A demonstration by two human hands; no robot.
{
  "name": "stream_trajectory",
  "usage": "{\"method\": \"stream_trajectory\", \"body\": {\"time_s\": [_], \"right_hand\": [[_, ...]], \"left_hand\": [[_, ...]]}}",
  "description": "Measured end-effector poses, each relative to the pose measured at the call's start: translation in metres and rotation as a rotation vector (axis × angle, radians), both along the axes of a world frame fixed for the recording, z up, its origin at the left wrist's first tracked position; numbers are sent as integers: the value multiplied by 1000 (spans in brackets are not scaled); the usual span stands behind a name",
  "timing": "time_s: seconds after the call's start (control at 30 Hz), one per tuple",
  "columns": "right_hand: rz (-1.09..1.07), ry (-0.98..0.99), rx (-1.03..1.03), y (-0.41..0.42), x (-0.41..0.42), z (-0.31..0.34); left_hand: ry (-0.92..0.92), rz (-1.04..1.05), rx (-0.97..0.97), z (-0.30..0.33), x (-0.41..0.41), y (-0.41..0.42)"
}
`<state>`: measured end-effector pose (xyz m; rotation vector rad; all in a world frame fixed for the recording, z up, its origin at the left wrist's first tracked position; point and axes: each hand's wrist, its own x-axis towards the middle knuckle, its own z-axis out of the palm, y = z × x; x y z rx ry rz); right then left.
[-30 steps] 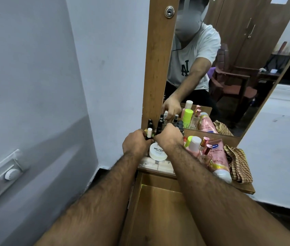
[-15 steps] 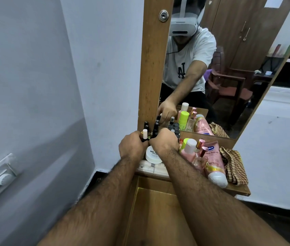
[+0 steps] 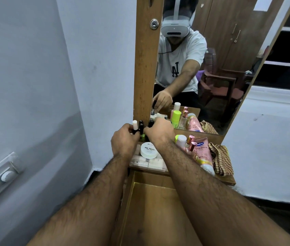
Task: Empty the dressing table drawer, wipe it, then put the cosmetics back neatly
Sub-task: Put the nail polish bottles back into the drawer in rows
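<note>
**Both hands gather small bottles at the back of the dressing table top**

The left hand [image 3: 124,141] curls round a cluster of small dark nail polish bottles [image 3: 141,127] at the rear left corner of the wooden dressing table top [image 3: 226,180], its fingers closed about them beside a white-capped small bottle [image 3: 135,125]. The right hand [image 3: 159,131] meets it from the other side, fingers bent and pinching a black-capped bottle [image 3: 151,123] in the same cluster. The two hands touch or nearly touch over the bottles; how many each one holds cannot be told.

Just in front of the hands sits a round white jar lettered NAIL POLISH [image 3: 148,150], resting on a flat clear case of pale blocks [image 3: 149,163]. To the right, partly behind the right forearm, stand a white-capped pink bottle [image 3: 181,141] and two perfume bottles with rose-gold caps [image 3: 192,143]. A pink tube with a white cap [image 3: 203,156] lies beside them, and a brown checked cloth [image 3: 220,159] lies crumpled at the right end.

Below the top, the open wooden drawer [image 3: 149,210] shows a bare bottom between the forearms. The tall mirror in its wooden frame [image 3: 145,68] reflects the person and the bottles.
</note>
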<state>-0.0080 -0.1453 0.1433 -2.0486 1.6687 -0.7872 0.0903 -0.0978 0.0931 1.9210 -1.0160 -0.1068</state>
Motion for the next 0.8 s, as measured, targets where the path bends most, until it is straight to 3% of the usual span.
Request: {"method": "stream_trajectory", "body": {"time_s": [0.23,0.43,0.8], "right_hand": [[79,-75,-127,47,-28,26],[63,-110,-111,95,-74,4],[26,-5,175,130,-125,-95]], "left_hand": [[56,-3,-84,23,-19,43],[63,-74,-79,10,-56,96],[6,-191,233,-64,-92,131]]}}
